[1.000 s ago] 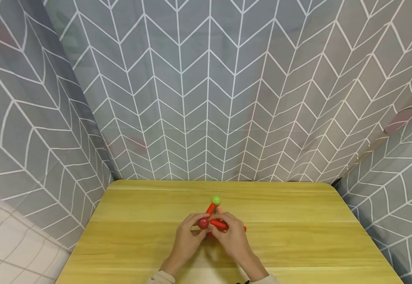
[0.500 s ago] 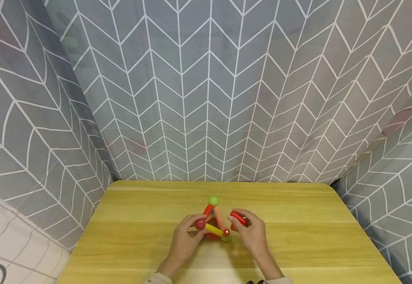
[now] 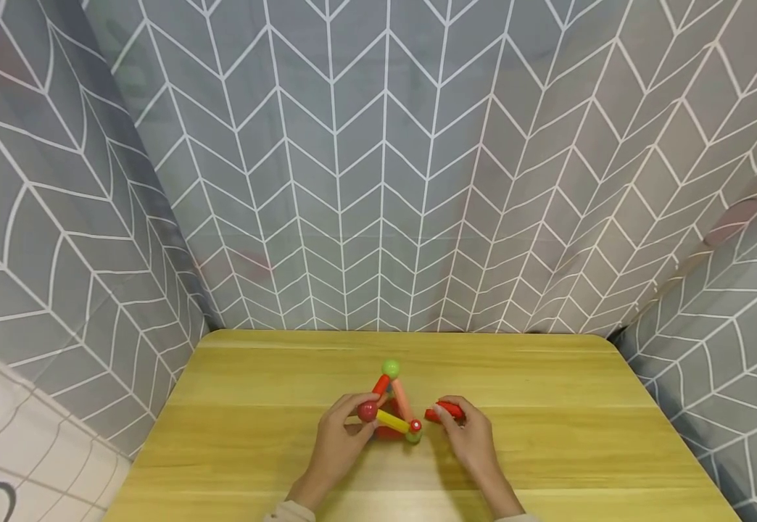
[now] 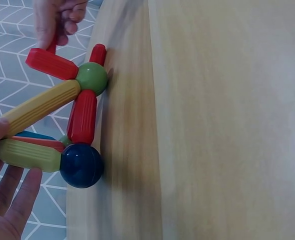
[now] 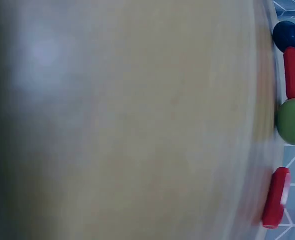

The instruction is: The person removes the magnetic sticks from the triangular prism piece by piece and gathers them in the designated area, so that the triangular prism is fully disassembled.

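A frame of coloured rods and balls stands on the table, with a light green ball (image 3: 390, 369) at its back and a yellow rod (image 3: 393, 421) in front. My left hand (image 3: 339, 444) pinches the dark red ball (image 3: 367, 412) at its left corner. In the left wrist view, a blue ball (image 4: 81, 165) and a green ball (image 4: 91, 78) sit low, joined by a red rod (image 4: 84, 117). Right of the frame and apart from it, my right hand (image 3: 473, 439) holds a red rod (image 3: 450, 409); another red rod (image 3: 432, 415) lies beside its fingertips.
The wooden table (image 3: 254, 406) extends around both hands. Behind it hangs a grey curtain (image 3: 365, 217) with white zigzag lines, and more patterned cloth (image 3: 737, 348) flanks the right side.
My right hand has moved away from the frame to the right with a red rod, then lowered slightly. My left hand keeps its grip on the dark red ball, which shifted slightly left.
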Tool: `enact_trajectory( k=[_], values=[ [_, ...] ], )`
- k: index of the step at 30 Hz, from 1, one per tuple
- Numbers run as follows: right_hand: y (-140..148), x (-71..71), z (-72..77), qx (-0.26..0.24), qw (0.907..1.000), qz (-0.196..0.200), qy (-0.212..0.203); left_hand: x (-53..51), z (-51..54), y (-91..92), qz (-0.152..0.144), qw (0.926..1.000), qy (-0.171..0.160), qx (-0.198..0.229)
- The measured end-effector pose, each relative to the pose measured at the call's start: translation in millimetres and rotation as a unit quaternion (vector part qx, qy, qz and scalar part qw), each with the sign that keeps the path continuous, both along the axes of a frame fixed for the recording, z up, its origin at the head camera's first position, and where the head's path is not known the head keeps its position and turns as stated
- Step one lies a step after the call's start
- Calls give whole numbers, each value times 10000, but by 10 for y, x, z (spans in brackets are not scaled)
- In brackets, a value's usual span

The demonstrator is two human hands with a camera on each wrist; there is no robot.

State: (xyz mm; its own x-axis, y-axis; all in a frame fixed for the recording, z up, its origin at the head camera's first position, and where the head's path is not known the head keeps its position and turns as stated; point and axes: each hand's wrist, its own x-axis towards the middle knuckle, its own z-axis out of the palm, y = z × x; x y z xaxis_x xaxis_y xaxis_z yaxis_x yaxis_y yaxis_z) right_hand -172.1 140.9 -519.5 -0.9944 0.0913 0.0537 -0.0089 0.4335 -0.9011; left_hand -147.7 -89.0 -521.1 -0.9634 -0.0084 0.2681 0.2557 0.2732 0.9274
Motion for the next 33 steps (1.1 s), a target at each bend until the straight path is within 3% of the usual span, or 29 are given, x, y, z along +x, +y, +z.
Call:
enact_trajectory(
  k=[9,17,33],
  values=[
    [37,16,-87,9,9986,469,-242,-7,0,-3,-18,10000,61,6],
    [63,47,-163,199,9984,334,-406,-2,-60,-3,-42,10000,-17,55],
    [129,30,-213,978,9940,484,-73,-15,-36,1,-27,9999,46,126]
  ],
)
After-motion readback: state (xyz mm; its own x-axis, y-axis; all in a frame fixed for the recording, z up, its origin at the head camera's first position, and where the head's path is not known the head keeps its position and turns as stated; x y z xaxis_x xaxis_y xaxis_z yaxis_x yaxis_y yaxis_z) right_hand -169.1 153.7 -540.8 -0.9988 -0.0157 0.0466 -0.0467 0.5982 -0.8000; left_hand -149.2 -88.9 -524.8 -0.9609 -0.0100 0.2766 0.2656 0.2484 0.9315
